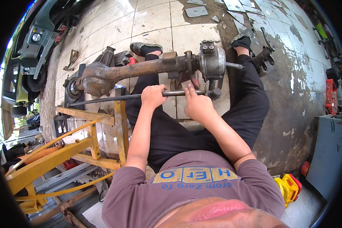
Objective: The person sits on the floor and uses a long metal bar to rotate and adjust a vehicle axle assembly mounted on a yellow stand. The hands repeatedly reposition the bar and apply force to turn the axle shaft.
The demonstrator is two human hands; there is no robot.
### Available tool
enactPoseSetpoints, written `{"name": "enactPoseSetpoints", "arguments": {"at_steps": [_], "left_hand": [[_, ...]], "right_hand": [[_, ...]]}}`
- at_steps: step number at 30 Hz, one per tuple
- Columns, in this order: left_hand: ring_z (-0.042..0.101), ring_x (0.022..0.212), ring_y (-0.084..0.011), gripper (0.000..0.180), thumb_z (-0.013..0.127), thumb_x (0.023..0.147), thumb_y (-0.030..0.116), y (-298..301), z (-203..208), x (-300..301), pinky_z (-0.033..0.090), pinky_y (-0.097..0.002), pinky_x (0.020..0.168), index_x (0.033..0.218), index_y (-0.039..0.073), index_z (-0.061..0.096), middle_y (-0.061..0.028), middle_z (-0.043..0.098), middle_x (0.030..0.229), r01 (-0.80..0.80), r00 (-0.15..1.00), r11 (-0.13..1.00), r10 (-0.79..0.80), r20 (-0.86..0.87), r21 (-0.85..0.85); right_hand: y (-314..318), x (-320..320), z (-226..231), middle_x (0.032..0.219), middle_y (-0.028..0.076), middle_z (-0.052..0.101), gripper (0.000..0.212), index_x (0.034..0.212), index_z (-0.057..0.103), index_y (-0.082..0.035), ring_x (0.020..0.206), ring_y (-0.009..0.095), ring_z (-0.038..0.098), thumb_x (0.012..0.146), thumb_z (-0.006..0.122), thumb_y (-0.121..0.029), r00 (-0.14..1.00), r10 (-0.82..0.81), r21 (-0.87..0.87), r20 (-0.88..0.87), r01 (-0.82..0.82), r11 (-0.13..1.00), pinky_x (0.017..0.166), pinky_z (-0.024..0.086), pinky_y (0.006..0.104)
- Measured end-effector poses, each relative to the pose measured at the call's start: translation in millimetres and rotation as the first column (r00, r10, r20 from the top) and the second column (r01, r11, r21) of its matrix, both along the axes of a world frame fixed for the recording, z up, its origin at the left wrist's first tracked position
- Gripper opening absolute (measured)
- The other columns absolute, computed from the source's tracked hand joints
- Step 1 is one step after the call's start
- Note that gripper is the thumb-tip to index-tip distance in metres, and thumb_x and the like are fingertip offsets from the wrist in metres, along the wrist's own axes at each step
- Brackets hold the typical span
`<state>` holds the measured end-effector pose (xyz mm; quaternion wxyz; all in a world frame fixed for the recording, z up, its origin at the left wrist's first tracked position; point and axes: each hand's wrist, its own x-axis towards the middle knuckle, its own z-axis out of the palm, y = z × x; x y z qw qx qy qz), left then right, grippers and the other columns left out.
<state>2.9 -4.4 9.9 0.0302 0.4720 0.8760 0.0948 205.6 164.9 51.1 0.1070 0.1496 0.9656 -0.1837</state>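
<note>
A long dark steel tie rod (114,98) crosses in front of me, thicker towards its right part, with a round joint (215,93) at the right end. My left hand (152,97) is closed around its middle. My right hand (198,105) is on the thicker part near the joint, two fingers laid over the bar and the others hidden. Just beyond lies a rusty vehicle axle (136,69) with a bulging housing (97,81) on the left. A grey steering knuckle (212,62) with a protruding spindle sits at its right end.
My legs (250,98) are spread around the work. A yellow metal frame (120,125) stands close on the left. Metal parts (263,59) lie beyond my right leg. A grey cabinet (326,152) and red crate (331,97) are at the right; a vehicle (32,49) is far left.
</note>
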Motion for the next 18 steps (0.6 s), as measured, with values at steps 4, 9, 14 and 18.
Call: {"name": "enactPoseSetpoints", "arguments": {"at_steps": [4,9,14,18], "left_hand": [[0.079,0.087,-0.0319,0.017,0.084,0.083,0.026,3,-1,0,0.062,-0.0481,0.080,0.098,0.019,0.082,-0.0064,0.081,0.088,0.015,1.000,0.999,-0.015,-0.006,0.034],[0.079,0.088,-0.0316,0.018,0.085,0.082,0.026,1,-4,-1,0.062,-0.0473,0.080,0.098,0.018,0.082,-0.0057,0.081,0.088,0.007,1.000,0.999,-0.006,-0.016,0.036],[0.079,0.088,-0.0313,0.019,0.086,0.082,0.027,2,-2,-1,0.062,-0.0470,0.082,0.099,0.019,0.082,-0.0056,0.081,0.088,0.002,1.000,1.000,-0.002,-0.002,0.013],[0.080,0.088,-0.0307,0.017,0.083,0.082,0.027,2,-1,-1,0.061,-0.0462,0.085,0.096,0.018,0.082,-0.0061,0.082,0.090,0.000,1.000,1.000,0.000,-0.006,0.002]], "right_hand": [[0,6,12,0.178,0.022,0.046,0.081,0.168,0.049,0.000,0.100,0.039,0.084,0.095,0.067,-0.029,0.999,0.037,-0.008,0.020,-0.037,0.999,0.089,0.067,0.0515],[5,9,35,0.177,0.027,0.046,0.073,0.165,0.051,0.005,0.102,0.038,0.084,0.099,0.062,-0.022,0.987,0.138,-0.059,0.080,-0.134,0.989,0.089,0.068,0.0505],[2,9,33,0.178,0.023,0.046,0.072,0.165,0.053,0.004,0.106,0.038,0.084,0.098,0.062,-0.021,0.994,0.085,-0.067,0.071,-0.080,0.995,0.091,0.067,0.0505],[3,5,29,0.180,0.023,0.044,0.073,0.166,0.051,0.004,0.108,0.038,0.084,0.098,0.061,-0.022,0.999,0.048,-0.115,0.025,-0.044,0.992,0.092,0.067,0.0499]]}}
